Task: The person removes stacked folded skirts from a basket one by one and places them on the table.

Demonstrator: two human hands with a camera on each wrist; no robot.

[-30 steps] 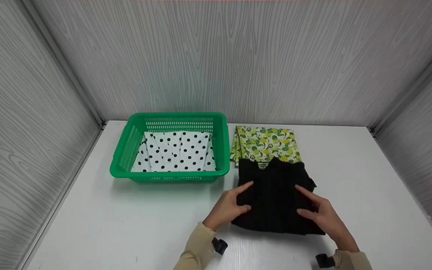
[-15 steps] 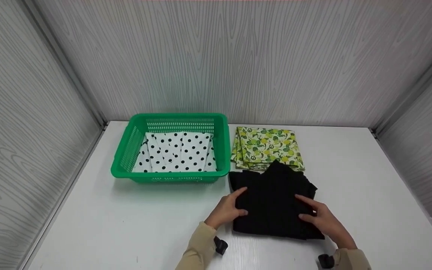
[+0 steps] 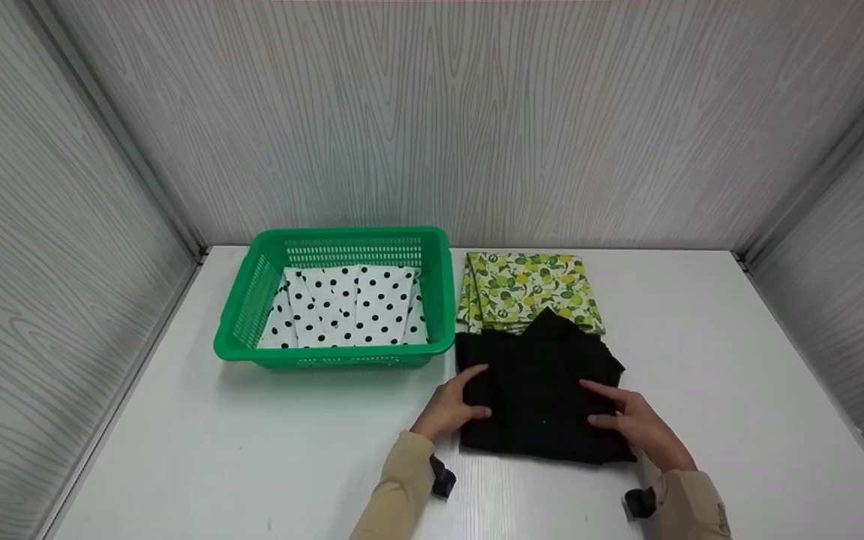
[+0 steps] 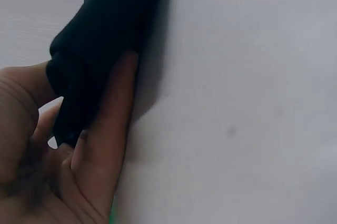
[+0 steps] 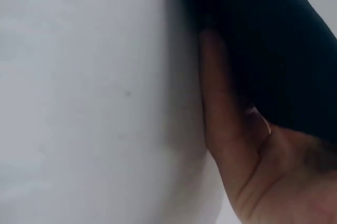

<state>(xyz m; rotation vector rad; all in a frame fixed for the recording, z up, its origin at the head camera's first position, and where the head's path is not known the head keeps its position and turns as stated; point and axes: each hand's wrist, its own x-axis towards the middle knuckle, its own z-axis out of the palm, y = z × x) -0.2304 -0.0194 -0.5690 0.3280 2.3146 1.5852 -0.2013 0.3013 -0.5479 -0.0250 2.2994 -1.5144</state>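
A folded black garment (image 3: 541,397) lies near the front of the white table, its top edge rising to one peak. My left hand (image 3: 447,409) grips its left side, with thumb and index finger showing on top. In the left wrist view, the cloth (image 4: 113,23) sits between the thumb and the fingers of that hand (image 4: 97,145). On the opposite side my right hand (image 3: 642,427) holds the right edge. The right wrist view has a finger of this hand (image 5: 226,129) running under the dark cloth (image 5: 279,50), along the tabletop; the thumb is hidden there.
Behind the garment lies a folded lemon-print cloth (image 3: 529,285), its front edge partly covered by the black peak. At back left stands a green plastic basket (image 3: 334,351) holding a white cloth with black dots (image 3: 349,307). Grey wood-grain panels (image 3: 432,120) enclose the table (image 3: 289,450).
The garment's top edge has gone from two points with a notch to a single peak and a flatter left part. More of the lemon-print cloth's front edge shows. Both hands keep their hold.
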